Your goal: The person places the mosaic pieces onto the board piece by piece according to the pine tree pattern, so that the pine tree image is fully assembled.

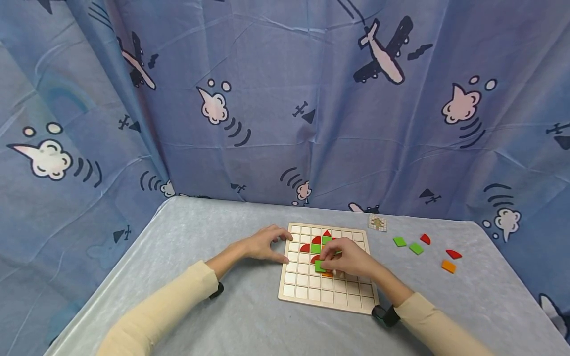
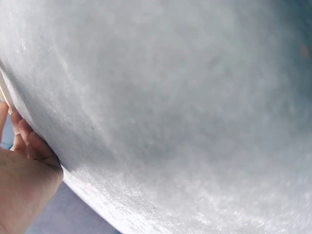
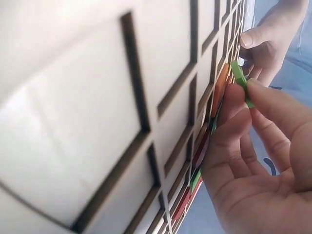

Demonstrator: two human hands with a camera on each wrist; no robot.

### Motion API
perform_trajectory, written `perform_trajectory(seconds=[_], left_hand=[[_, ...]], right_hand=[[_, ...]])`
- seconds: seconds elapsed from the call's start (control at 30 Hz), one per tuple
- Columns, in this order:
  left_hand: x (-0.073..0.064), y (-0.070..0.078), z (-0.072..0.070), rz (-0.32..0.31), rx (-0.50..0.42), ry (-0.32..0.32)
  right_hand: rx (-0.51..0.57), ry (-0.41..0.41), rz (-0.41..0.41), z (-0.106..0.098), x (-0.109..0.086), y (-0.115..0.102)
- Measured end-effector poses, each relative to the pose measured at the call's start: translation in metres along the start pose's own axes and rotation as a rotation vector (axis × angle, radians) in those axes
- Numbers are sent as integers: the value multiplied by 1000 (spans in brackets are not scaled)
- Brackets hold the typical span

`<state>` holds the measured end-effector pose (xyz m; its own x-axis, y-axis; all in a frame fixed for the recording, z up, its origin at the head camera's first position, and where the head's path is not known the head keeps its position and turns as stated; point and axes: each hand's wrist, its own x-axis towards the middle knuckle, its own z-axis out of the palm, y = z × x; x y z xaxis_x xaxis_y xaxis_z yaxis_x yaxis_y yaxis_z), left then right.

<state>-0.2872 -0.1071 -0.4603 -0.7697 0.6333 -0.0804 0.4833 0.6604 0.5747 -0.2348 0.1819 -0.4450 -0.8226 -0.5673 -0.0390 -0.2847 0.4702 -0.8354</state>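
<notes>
A wooden grid board lies on the table, with red and green tiles set in its upper middle squares. Between thumb and fingers my right hand pinches a green square tile over the middle of the board. In the right wrist view this green tile is tilted on edge, just above an orange tile in the grid. My left hand rests at the board's left edge, thumb and fingers spread apart with their tips on the rim. Part of the pattern is hidden under my right hand.
Right of the board lie loose tiles: two green squares, two red quarter-circle pieces and an orange square. A small patterned card sits by the board's far right corner. A blue printed curtain hangs behind the table.
</notes>
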Motion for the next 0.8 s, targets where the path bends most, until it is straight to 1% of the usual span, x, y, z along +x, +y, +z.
perform_trajectory(seconds=[0.13, 0.4, 0.53, 0.8], left_hand=[[1, -1, 0, 8, 7, 1], [0, -2, 0, 1, -5, -7], [1, -2, 0, 4, -8, -4], [0, -1, 0, 1, -13, -7]], right_hand=[[-31, 7, -13, 2, 2, -1], [-153, 42, -40, 6, 7, -1], [-155, 46, -54, 8, 6, -3], [-153, 32, -57, 11, 7, -7]])
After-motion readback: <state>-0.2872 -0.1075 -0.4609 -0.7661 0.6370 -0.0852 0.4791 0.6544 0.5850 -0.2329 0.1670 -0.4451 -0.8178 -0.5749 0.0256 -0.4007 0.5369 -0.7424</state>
